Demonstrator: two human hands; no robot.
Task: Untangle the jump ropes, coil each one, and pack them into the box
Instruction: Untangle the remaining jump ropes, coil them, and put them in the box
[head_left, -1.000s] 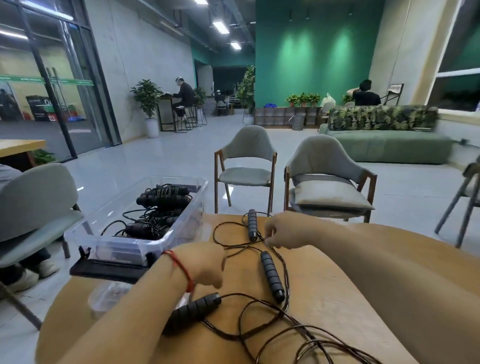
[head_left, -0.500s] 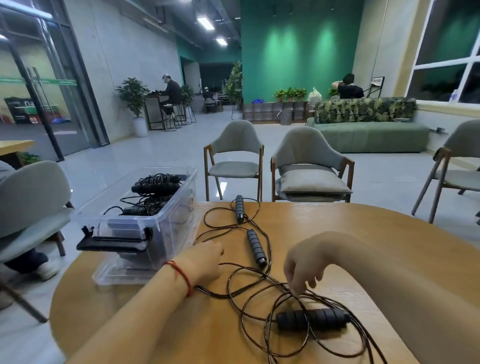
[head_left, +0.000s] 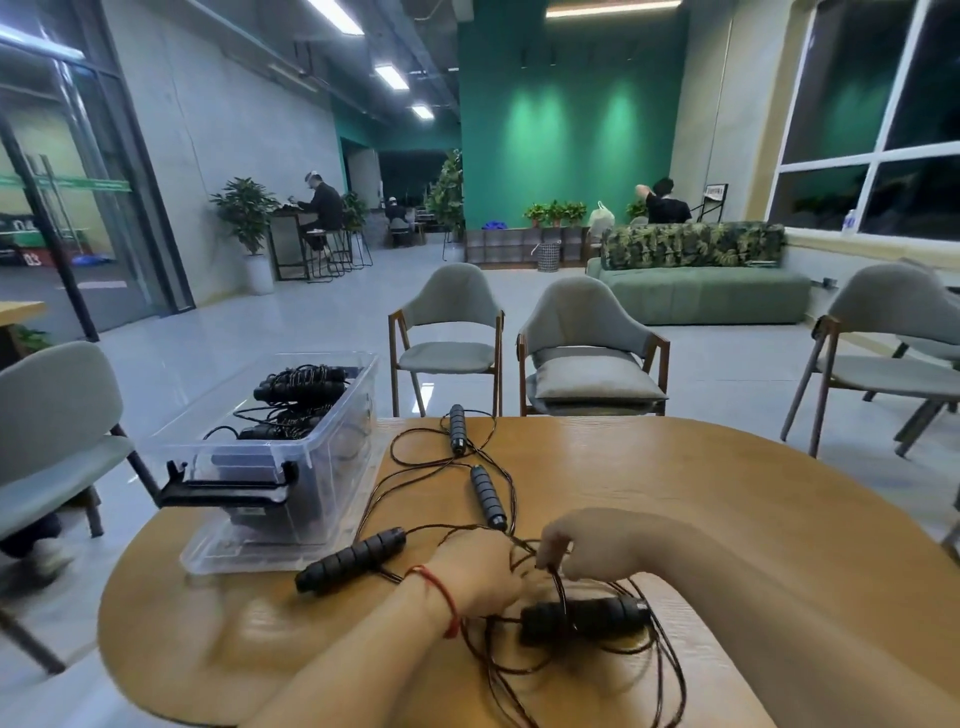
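1. Status: the task is partly complete. Coiled ropes (head_left: 298, 387) lie inside the clear box (head_left: 332, 431), which stands at the left edge of the surface (head_left: 727, 493).
2. Outstanding stock: four black handles lie outside the box, which suggests two ropes. They are the far handle (head_left: 457, 428) at the far edge, the middle handle (head_left: 488, 496), the left handle (head_left: 350, 560) just beside the box, and the near handle (head_left: 584, 618) toward the near edge.
3. Thin black cords (head_left: 571, 670) cross in loops between all four handles and are densest around the near handle. They are not yet separated.
4. The left hand (head_left: 480, 577) has its fingers curled down and grips the cords. Its fingertips are hidden.
5. The right hand (head_left: 587, 545) pinches one strand of the cords just beside the left hand.
6. Assessment: untangling is in progress. Both ropes are yet to be coiled and packed.
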